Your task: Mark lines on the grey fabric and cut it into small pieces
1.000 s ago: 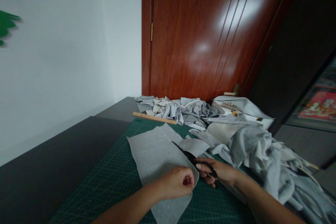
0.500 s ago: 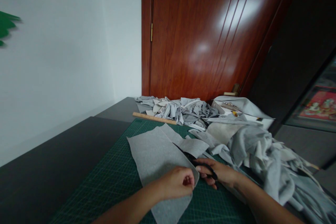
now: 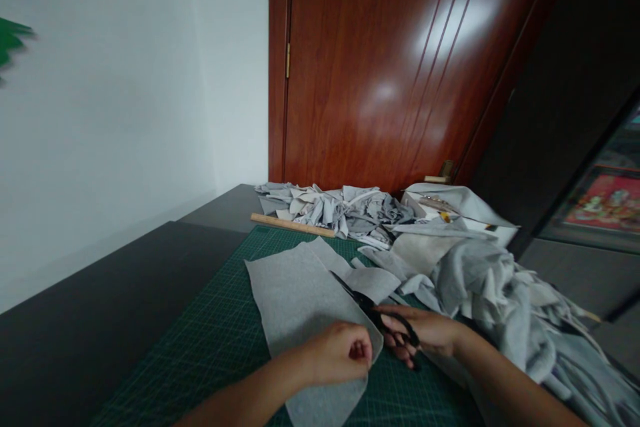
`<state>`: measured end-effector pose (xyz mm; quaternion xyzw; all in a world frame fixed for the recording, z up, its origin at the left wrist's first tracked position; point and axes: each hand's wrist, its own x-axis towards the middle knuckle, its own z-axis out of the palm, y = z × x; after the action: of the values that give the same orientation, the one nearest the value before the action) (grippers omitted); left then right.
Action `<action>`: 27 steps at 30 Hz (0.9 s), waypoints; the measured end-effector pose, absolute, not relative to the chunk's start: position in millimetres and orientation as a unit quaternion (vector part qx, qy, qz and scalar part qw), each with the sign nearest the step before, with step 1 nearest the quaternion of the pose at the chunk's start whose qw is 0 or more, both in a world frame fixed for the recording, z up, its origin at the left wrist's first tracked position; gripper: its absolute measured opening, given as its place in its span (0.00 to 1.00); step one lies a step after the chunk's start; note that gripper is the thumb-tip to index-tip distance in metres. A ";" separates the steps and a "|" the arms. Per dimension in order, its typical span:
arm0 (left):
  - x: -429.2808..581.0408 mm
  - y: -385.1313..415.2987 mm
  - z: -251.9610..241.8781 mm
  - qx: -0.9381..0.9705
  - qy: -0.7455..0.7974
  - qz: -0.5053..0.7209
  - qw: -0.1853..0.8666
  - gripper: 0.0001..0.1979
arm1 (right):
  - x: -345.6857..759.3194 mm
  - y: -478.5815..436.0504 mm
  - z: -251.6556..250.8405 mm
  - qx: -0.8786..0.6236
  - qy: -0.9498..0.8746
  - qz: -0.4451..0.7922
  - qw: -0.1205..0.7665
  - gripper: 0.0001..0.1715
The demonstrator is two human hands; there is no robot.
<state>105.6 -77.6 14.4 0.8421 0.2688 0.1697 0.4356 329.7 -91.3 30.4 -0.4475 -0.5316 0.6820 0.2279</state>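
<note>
A light grey piece of fabric [image 3: 295, 287] lies on the green cutting mat [image 3: 215, 340]. My left hand [image 3: 343, 352] pinches its right edge near the lower corner, fingers curled. Black scissors [image 3: 367, 307] are in my right hand [image 3: 417, 332], with my fingers through the handles. Their blades point up and left along a cut in the fabric, and a partly separated strip [image 3: 377, 282] curls to the right of the blades.
A wooden ruler [image 3: 293, 225] lies at the mat's far edge. Behind it are grey scraps [image 3: 350, 210]. A white box [image 3: 425, 207] and a heap of grey cloth [image 3: 480, 273] are at the right. A white wall [image 3: 125, 93] borders the dark table [image 3: 165, 260].
The scissors and my right hand have shifted slightly down and right, and more of the blades shows. My left hand still pinches the fabric.
</note>
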 end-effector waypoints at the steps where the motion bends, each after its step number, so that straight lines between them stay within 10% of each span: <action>1: 106.0 -78.7 14.3 0.843 0.263 0.170 0.437 0.07 | 328.8 -90.3 30.3 -0.449 -0.531 0.682 0.228 0.37; 27: 106.3 -86.3 13.7 0.850 0.227 0.150 0.451 0.09 | 307.0 -89.1 36.0 -0.486 -0.531 0.635 0.279 0.36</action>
<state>106.3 -86.3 13.7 0.8499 0.2274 0.1498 0.4512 307.0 -89.1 36.0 -0.4858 -0.5312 0.6353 0.2795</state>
